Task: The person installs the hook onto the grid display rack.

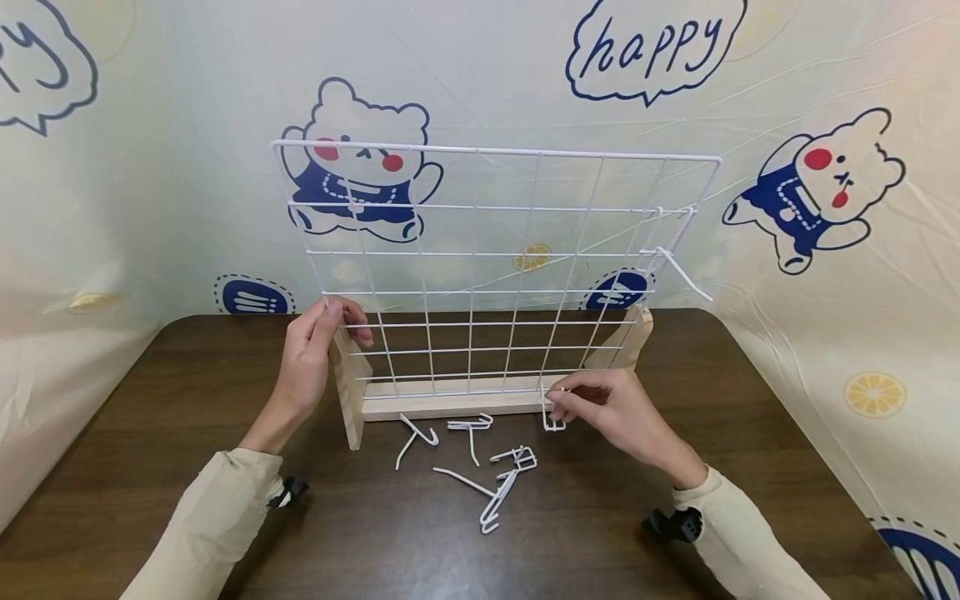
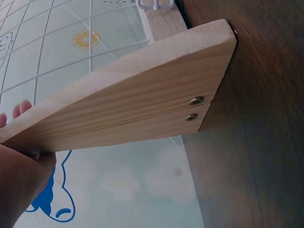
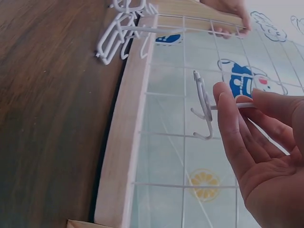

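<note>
A white wire grid rack (image 1: 495, 152) stands on the table in a wooden stand. At its left side, my left hand (image 1: 311, 346) grips the upper part of the wooden side panel (image 2: 142, 104), with fingertips showing on the far side in the left wrist view. My right hand (image 1: 615, 410) pinches a white wire hook (image 3: 204, 102) by its straight prong between thumb and fingers. The hook's looped back faces the lower right of the grid; whether it touches the wires I cannot tell. Another white hook (image 1: 686, 275) hangs high on the grid's right edge.
Several loose white hooks (image 1: 504, 492) lie on the brown table (image 1: 360, 542) in front of the stand's wooden base bar (image 1: 450, 407). The right wooden side panel (image 1: 636, 337) rises behind my right hand. A printed curtain (image 1: 187, 167) hangs around the table.
</note>
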Tool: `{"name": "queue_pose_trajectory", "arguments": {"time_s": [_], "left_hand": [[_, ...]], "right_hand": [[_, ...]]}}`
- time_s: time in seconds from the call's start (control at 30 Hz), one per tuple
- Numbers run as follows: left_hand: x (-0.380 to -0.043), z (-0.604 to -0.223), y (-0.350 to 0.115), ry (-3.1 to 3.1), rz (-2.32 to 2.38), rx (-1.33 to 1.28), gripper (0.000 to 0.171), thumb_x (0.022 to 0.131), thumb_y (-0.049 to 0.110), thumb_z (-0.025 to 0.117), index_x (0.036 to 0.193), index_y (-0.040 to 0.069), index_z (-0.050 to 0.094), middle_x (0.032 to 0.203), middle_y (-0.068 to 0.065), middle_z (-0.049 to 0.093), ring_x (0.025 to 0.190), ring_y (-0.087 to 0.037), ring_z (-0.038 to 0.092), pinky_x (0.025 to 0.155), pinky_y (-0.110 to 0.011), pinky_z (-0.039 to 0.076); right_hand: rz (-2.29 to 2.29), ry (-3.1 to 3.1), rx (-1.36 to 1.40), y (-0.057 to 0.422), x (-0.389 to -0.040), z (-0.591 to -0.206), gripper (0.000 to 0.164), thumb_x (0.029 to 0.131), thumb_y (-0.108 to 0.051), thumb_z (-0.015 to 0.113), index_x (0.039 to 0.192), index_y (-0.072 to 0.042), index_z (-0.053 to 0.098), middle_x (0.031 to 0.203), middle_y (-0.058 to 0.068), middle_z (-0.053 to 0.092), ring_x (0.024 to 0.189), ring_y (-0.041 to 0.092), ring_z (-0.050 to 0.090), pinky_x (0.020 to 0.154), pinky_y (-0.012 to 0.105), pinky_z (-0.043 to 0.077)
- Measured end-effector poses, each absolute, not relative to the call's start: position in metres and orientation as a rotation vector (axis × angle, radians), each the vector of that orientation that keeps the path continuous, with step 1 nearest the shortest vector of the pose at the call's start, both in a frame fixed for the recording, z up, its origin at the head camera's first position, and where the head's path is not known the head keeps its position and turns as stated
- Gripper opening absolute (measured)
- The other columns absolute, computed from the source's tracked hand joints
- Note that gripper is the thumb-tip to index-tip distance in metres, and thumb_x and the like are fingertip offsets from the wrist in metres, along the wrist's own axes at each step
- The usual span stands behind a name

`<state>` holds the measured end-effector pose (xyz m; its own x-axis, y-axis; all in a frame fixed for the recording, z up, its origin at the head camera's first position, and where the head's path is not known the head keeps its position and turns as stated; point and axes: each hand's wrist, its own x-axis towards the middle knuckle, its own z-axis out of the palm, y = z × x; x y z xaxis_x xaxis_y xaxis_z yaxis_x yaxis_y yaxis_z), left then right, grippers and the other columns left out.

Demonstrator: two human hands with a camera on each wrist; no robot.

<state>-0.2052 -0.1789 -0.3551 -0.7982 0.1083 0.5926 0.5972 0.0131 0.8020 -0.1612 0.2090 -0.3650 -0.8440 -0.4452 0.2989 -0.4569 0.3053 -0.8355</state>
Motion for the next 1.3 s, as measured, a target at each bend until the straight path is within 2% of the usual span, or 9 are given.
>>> {"name": "queue_pose_trajectory", "arguments": {"time_s": [0.17, 0.33, 0.47, 0.57, 0.63, 0.77, 0.97, 1.1, 1.3], "left_hand": [[-0.205, -0.355, -0.179, -1.938, -1.856, -0.723, 0.038, 0.109, 0.017, 0.036, 0.102, -0.015, 0.055, 0.089, -0.024, 0.059, 0.076, -0.023, 0.067, 0.075, -0.027, 0.058], [-0.207, -0.353, -0.179, -1.917, -1.876, -0.747, 0.038, 0.109, 0.016, 0.036, 0.103, -0.016, 0.057, 0.092, -0.026, 0.060, 0.078, -0.024, 0.068, 0.078, -0.028, 0.058], [-0.207, -0.353, -0.180, -1.903, -1.885, -0.767, 0.038, 0.109, 0.015, 0.036, 0.105, -0.017, 0.057, 0.095, -0.025, 0.061, 0.079, -0.026, 0.068, 0.079, -0.029, 0.058], [-0.207, -0.353, -0.180, -1.898, -1.893, -0.774, 0.038, 0.109, 0.015, 0.036, 0.106, -0.017, 0.057, 0.097, -0.023, 0.061, 0.080, -0.026, 0.068, 0.080, -0.029, 0.058], [-0.207, -0.354, -0.180, -1.891, -1.900, -0.776, 0.038, 0.109, 0.014, 0.036, 0.106, -0.017, 0.057, 0.097, -0.023, 0.061, 0.081, -0.026, 0.068, 0.080, -0.029, 0.058], [-0.207, -0.354, -0.180, -1.881, -1.916, -0.777, 0.038, 0.109, 0.014, 0.036, 0.107, -0.018, 0.056, 0.098, -0.023, 0.060, 0.082, -0.026, 0.067, 0.081, -0.030, 0.059], [-0.207, -0.354, -0.180, -1.892, -1.912, -0.768, 0.038, 0.109, 0.015, 0.036, 0.107, -0.017, 0.056, 0.098, -0.023, 0.060, 0.083, -0.025, 0.067, 0.081, -0.029, 0.058], [-0.207, -0.354, -0.180, -1.892, -1.911, -0.770, 0.038, 0.109, 0.015, 0.036, 0.107, -0.018, 0.055, 0.098, -0.024, 0.060, 0.082, -0.026, 0.067, 0.080, -0.029, 0.058], [-0.207, -0.354, -0.179, -1.896, -1.909, -0.763, 0.039, 0.109, 0.016, 0.036, 0.107, -0.018, 0.055, 0.097, -0.024, 0.060, 0.081, -0.026, 0.067, 0.080, -0.029, 0.058]], "right_hand": [[1.623, -2.490, 0.911, 0.209, -0.158, -0.358, 0.009, 0.095, -0.006, 0.067, 0.098, -0.002, 0.074, 0.080, 0.005, 0.074, 0.071, 0.028, 0.072, 0.066, 0.033, 0.060], [1.572, -2.476, 0.888, 0.210, -0.155, -0.351, 0.010, 0.094, -0.003, 0.067, 0.100, -0.002, 0.075, 0.082, 0.005, 0.075, 0.072, 0.023, 0.072, 0.065, 0.029, 0.059], [1.514, -2.495, 0.829, 0.212, -0.153, -0.346, 0.010, 0.093, -0.008, 0.069, 0.100, -0.007, 0.076, 0.082, 0.001, 0.075, 0.068, 0.016, 0.070, 0.047, 0.022, 0.049], [1.509, -2.492, 0.817, 0.213, -0.152, -0.343, 0.009, 0.093, -0.010, 0.070, 0.099, -0.009, 0.076, 0.082, 0.001, 0.074, 0.066, 0.016, 0.068, 0.041, 0.022, 0.043], [1.512, -2.483, 0.820, 0.213, -0.151, -0.342, 0.008, 0.093, -0.010, 0.070, 0.098, -0.008, 0.076, 0.082, 0.001, 0.074, 0.064, 0.016, 0.068, 0.041, 0.022, 0.043], [1.505, -2.461, 0.826, 0.215, -0.151, -0.340, 0.009, 0.094, -0.009, 0.069, 0.099, -0.006, 0.076, 0.084, 0.001, 0.075, 0.066, 0.017, 0.070, 0.044, 0.023, 0.047], [1.447, -2.408, 0.836, 0.218, -0.152, -0.339, 0.011, 0.092, -0.005, 0.070, 0.101, -0.007, 0.076, 0.089, -0.001, 0.075, 0.076, 0.023, 0.072, 0.068, 0.024, 0.058], [1.439, -2.356, 0.841, 0.219, -0.154, -0.341, 0.014, 0.092, -0.001, 0.069, 0.103, -0.007, 0.075, 0.092, 0.000, 0.075, 0.081, 0.019, 0.073, 0.074, 0.024, 0.059], [1.449, -2.278, 0.811, 0.220, -0.156, -0.343, 0.020, 0.089, 0.007, 0.068, 0.104, -0.005, 0.074, 0.095, 0.006, 0.076, 0.083, 0.019, 0.074, 0.076, 0.023, 0.058]]}}
